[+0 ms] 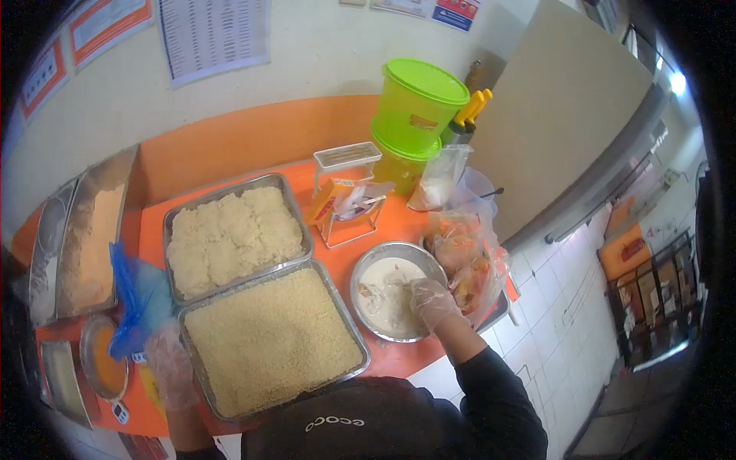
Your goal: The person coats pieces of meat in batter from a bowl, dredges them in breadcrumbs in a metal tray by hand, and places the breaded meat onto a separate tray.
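Observation:
My right hand (433,303), in a clear plastic glove, reaches over the right side of a metal bowl (360,310) of white batter (387,280). Its fingers are curled down at the batter, and what they hold is hidden. Pale lumps with darker bits show in the liquid. My left hand (170,364), gloved too, is beside the left edge of a metal tray (360,354) filled with breadcrumbs (272,337). Its fingers look stretched out and hold nothing visible, though they are somewhat blurred. Behind that tray is another tray (303,222) with pale, coated slabs (234,241).
Bags of food (460,249) lean close to the bowl's right side. A wire rack (349,157) with an orange box (333,199), green tubs (418,103) and yellow-handled knives (471,107) stand behind. At left are a flour bin (96,245), blue plastic (126,307) and an orange-filled bowl (107,360).

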`<state>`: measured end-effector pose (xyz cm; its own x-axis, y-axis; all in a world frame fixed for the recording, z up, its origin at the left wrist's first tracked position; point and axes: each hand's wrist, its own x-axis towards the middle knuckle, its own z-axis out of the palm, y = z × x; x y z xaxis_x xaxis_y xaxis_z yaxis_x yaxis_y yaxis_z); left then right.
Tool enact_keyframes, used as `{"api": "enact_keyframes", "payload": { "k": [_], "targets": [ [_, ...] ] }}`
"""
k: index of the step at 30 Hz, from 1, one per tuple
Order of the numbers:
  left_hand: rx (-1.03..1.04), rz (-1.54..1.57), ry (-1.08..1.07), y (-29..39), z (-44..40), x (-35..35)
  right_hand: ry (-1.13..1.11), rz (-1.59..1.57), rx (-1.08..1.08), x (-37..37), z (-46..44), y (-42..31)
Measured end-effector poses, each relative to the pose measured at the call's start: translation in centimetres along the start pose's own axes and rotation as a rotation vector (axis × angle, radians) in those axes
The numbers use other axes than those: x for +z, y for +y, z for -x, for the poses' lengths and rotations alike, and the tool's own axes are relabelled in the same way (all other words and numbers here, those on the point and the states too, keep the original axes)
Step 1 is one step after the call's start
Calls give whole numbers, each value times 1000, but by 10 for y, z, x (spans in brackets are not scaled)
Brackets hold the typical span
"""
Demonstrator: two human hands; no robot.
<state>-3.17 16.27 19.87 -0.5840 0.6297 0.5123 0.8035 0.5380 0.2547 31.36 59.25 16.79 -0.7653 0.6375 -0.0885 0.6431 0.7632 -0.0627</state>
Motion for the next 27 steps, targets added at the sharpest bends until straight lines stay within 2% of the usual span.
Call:
{"api": "enact_keyframes", "payload": {
  "k": [3, 5, 7, 8, 10, 12, 13, 15, 18, 19, 21, 22, 23, 24, 26, 27],
  "targets": [
    [-227, 70, 48, 0, 69, -8, -94, 68, 7, -4, -8, -1],
    [-412, 151, 189, -10, 118, 6, -153, 131, -2, -3, -16, -2],
    [-391, -33, 173, -22, 161, 17, -205, 194, 9, -3, -25, -4],
    [-378, -123, 162, -30, 183, 25, -187, 285, -94, 6, -27, 2],
    [-591, 5, 87, -56, 235, 64, -147, 466, -300, 23, -27, 17],
    [-591, -169, 24, -49, 250, 72, -173, 465, -378, 17, -29, 15],
    [-480, -409, -7, -31, 236, 64, -187, 464, -419, 13, -30, 14],
    [-347, -588, -10, -21, 222, 57, -171, -28, -199, 21, -28, 27],
    [-342, -326, 140, -31, 229, 64, -138, -761, 157, 44, -21, 63],
    [-371, -178, 221, -38, 234, 76, -149, -950, 239, 37, -20, 63],
    [-539, -7, 218, -42, 246, 86, -169, -1270, 375, 0, -12, 51],
    [-679, 16, 133, -41, 245, 83, -191, -1403, 425, -22, -7, 42],
    [-816, 39, 47, -40, 241, 78, -155, -1557, 376, -29, -5, 38],
    [-737, -156, 13, -31, 234, 71, -115, -1712, 325, -34, -3, 35],
    [-558, -541, -53, -9, 217, 56, -103, -1687, 230, -47, -2, 25],
    [-660, -232, 20, -16, 223, 62, -133, -1506, 189, -57, -5, 17]
  ]
}}
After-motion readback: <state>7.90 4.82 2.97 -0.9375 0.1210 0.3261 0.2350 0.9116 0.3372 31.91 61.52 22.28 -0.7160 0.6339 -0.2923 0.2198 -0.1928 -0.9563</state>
